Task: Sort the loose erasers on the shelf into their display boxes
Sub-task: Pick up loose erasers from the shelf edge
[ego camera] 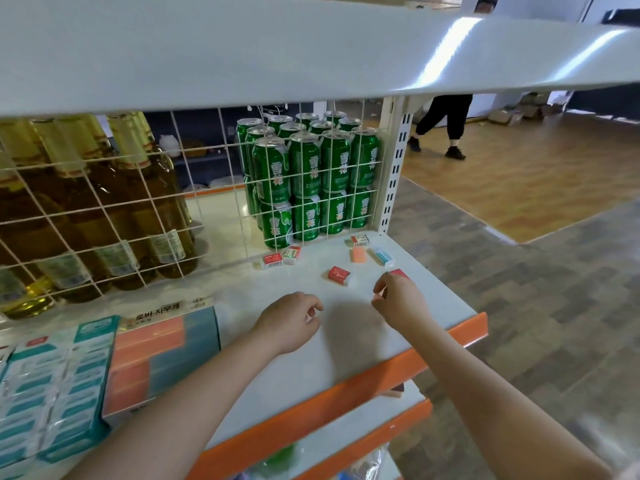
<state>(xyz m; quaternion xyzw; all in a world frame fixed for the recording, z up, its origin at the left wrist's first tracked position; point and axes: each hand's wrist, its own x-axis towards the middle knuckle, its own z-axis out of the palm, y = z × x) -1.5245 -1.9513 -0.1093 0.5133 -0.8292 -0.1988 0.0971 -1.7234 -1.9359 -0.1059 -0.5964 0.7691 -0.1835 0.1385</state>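
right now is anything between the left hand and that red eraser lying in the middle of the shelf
Nothing visible. Only bare white shelf lies between the left hand and the red eraser; the right hand is off to the side.

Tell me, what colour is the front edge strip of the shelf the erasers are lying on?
Orange. The shelf's front edge strip shows clearly in the head view.

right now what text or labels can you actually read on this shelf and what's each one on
"로버 지우개": top flap of the orange and teal display box.
White characters on the green cans: too blurred to read.
Back labels on the amber bottles: too small to read.
Barcode stickers on the red-sleeved erasers: unreadable.
Print on the teal eraser box: blurred.
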